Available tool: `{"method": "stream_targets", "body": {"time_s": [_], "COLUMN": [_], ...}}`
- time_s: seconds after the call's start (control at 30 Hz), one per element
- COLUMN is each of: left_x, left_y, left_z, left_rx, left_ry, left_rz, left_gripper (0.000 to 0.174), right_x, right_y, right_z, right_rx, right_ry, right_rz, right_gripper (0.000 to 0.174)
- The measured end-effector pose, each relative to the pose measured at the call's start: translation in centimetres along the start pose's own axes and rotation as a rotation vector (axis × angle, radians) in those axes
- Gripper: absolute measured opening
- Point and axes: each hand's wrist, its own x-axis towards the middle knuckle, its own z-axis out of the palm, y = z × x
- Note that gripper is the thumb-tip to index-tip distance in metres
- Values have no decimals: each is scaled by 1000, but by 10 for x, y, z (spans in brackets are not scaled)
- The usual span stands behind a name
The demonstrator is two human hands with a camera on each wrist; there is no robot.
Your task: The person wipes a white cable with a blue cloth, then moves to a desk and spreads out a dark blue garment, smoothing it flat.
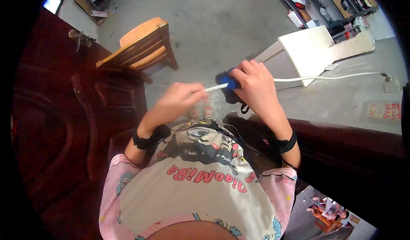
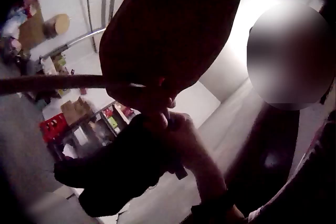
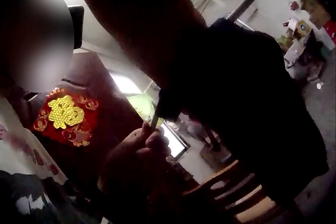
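In the head view, my left hand (image 1: pixel 181 98) pinches a white cord (image 1: pixel 216 87) between thumb and fingers. Just right of it, my right hand (image 1: pixel 257 83) grips a dark object with a blue part (image 1: pixel 230 83), where the cord enters. The object's far end is partly hidden by my fingers. A white cable (image 1: pixel 329 76) runs from behind my right hand to a wall socket (image 1: pixel 390 85). The left wrist view shows the dark object (image 2: pixel 121 166) in silhouette, with my right hand (image 2: pixel 184 140) at it. In the right wrist view, my left hand (image 3: pixel 139 153) holds the cord.
A wooden chair (image 1: pixel 143 48) stands at the upper left beside a dark red door (image 1: pixel 77 112). At the right are a white table (image 1: pixel 305 48) and shelves (image 1: pixel 329 5) with goods. A dark ledge (image 1: pixel 333 150) runs along the lower right. Grey floor (image 1: pixel 205 22) lies ahead.
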Motion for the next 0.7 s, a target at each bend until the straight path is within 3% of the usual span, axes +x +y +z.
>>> {"method": "stream_targets", "body": {"time_s": [0.07, 0.13, 0.2, 0.3, 0.43, 0.5, 0.53, 0.6, 0.7], "left_x": [-2, -1, 2, 9, 16, 18, 16, 13, 16], "left_y": [-2, -5, -7, -5, -11, -16, -16, -16, -18], "left_z": [3, 7, 10, 18, 13, 9, 4, -5, -5], "left_rx": [15, 29, 155, 101, -22, -283, -284, -765, -999], "left_ry": [25, 45, 159, 70, 74, -98, -97, -277, -397], "left_rz": [-10, -15, 226, 125, 142, 82, 84, -190, -246], "left_gripper": [24, 25, 28, 28, 32, 36, 36, 37, 36], "right_x": [-3, -5, -6, -1, 9, 8, 7, -4, -15], "right_y": [-1, -7, -13, -24, -19, -12, -5, 22, 48], "right_z": [7, 20, 30, 36, 29, 23, 16, 3, -9], "right_rx": [17, -227, -268, -287, -123, -101, -95, -167, -224], "right_ry": [24, 103, 113, 133, 100, 65, 15, -55, -151], "right_rz": [-2, -29, -52, -116, -121, -125, -89, 14, 126], "right_gripper": [14, 10, 9, 11, 10, 9, 7, 8, 14]}}
